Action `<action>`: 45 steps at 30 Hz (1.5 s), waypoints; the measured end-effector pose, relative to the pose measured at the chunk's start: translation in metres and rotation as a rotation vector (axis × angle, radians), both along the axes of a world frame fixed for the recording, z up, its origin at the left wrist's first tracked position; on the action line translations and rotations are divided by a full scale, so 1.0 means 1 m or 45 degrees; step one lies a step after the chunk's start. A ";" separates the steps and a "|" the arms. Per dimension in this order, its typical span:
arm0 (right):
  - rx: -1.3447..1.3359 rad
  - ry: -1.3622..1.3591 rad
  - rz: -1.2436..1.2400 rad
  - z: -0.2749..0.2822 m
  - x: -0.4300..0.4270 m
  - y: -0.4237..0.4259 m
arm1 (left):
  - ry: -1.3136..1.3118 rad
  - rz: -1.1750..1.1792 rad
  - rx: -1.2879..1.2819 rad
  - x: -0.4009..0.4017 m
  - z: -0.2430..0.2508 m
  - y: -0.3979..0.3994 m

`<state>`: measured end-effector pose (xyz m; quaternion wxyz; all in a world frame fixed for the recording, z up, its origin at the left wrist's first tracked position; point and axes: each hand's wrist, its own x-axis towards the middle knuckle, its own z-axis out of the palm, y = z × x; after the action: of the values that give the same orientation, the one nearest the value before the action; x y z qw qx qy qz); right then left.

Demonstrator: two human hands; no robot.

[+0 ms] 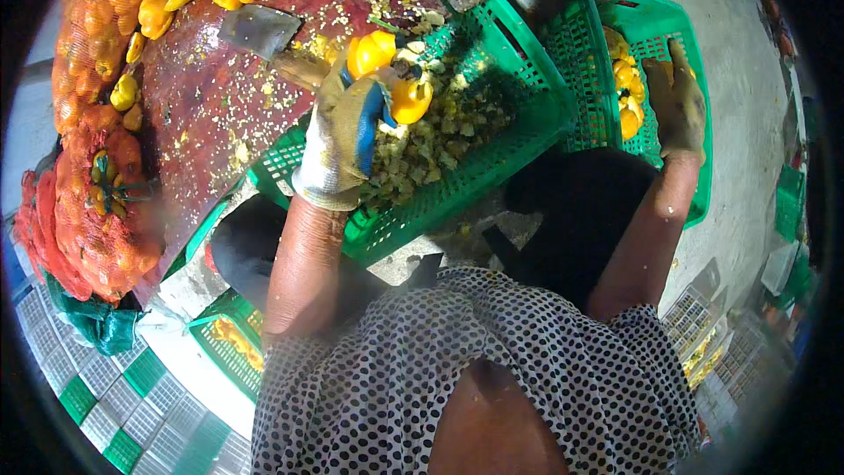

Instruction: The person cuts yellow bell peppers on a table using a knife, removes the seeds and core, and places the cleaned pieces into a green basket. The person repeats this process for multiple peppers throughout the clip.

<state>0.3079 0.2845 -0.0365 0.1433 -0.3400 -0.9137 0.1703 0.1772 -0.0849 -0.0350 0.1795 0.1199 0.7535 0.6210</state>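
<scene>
My left hand (pixel 343 135), in a white, tan and blue work glove, is closed around a yellow pepper (pixel 370 54); a second, cut yellow pepper (pixel 410 100) is at its fingertips. The wooden handle of a cleaver (pixel 260 31) meets this hand from behind, its blade over the red board; whether the fingers grip the handle cannot be told. Beneath the hand, a green plastic basket (pixel 560 115) holds many pale cut pieces. Farther right, my gloved right hand (pixel 676 102) reaches into another green basket (pixel 700 165), fingers spread beside several yellow peppers (pixel 630 95).
The red work surface (pixel 198 112) is strewn with seeds and scraps. Orange net sacks (pixel 99 211) full of peppers stand along its left edge, with loose peppers (pixel 155 13) beside them. A smaller green basket (pixel 227 336) with peppers sits low at the left.
</scene>
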 end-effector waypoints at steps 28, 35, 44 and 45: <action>-1.175 0.577 1.257 -0.004 -0.066 -0.189 | 0.121 -0.170 0.111 0.020 0.003 0.013; -0.349 0.506 1.377 -0.017 -0.065 -0.181 | -0.242 0.011 0.163 0.010 -0.005 -0.002; -0.896 0.382 1.258 -0.015 -0.071 -0.166 | -0.636 0.026 0.537 0.003 -0.022 -0.025; -0.899 0.352 1.311 -0.009 -0.070 -0.164 | -0.637 -0.007 0.547 0.002 -0.028 -0.027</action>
<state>0.2380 0.1205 -0.0451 0.0391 0.1411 -0.8220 0.5504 0.1791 -0.1117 -0.0628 0.3312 0.0008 0.5376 0.7754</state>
